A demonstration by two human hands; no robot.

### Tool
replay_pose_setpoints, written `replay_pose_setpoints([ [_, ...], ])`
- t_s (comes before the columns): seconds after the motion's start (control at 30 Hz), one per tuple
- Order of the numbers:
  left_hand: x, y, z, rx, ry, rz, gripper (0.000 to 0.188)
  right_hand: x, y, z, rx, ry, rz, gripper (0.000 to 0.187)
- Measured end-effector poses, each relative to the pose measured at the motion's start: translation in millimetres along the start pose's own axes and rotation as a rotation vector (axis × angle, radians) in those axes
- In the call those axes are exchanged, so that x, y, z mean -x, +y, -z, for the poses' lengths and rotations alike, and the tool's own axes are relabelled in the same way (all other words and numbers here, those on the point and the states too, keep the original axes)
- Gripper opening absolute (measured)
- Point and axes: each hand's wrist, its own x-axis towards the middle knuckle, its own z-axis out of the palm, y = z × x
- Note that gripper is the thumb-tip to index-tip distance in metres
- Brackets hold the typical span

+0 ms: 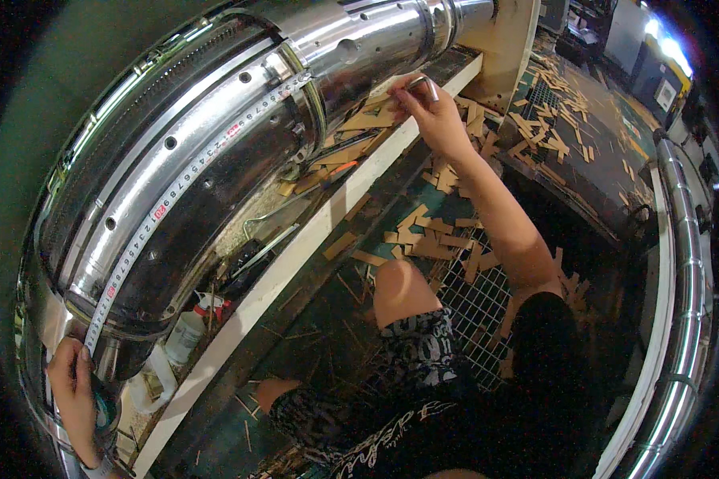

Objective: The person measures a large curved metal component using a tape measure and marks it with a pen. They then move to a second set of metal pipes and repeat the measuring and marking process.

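A tape measure's white blade lies stretched along a large shiny metal cylinder. Its far end rests near a ring-shaped edge around the cylinder. At the lower left, my left hand is closed on the tape measure at the near end of the blade; a bit of its teal case shows beside the palm. My right hand is raised over the pale ledge at upper centre, away from the tape. A short silver pen-like stick is tucked between its bent fingers.
Below the cylinder, a white beam runs diagonally. Behind it sit a spray bottle with a red and white head, metal rods and an orange-tipped tool. Cardboard strips litter the floor and grating. A segmented shiny pipe curves along the right.
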Motion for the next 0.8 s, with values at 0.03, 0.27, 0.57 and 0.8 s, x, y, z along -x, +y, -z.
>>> replay_pose_setpoints([
  [0.03, 0.3, 0.0, -1.4, -0.005, 0.024, -0.011, 0.009, -4.0, -0.1, -5.3, -0.068, 0.020, 0.026, 0.012],
  [0.27, -3.4, 6.0, 4.9, -0.032, -0.061, -0.032, 0.006, -18.2, 25.8, -22.3, -0.027, 0.074, 0.033, 0.013],
  [0.57, 3.1, -4.1, 10.4, -0.052, -0.138, 0.170, 0.025, -22.5, 32.0, -28.2, -0.112, 0.159, 0.064, 0.011],
  [0.8, -5.4, 14.0, 4.5, 0.045, -0.117, 0.170, 0.009, -16.8, 42.6, -9.3, 0.248, 0.129, 0.179, 0.011],
])
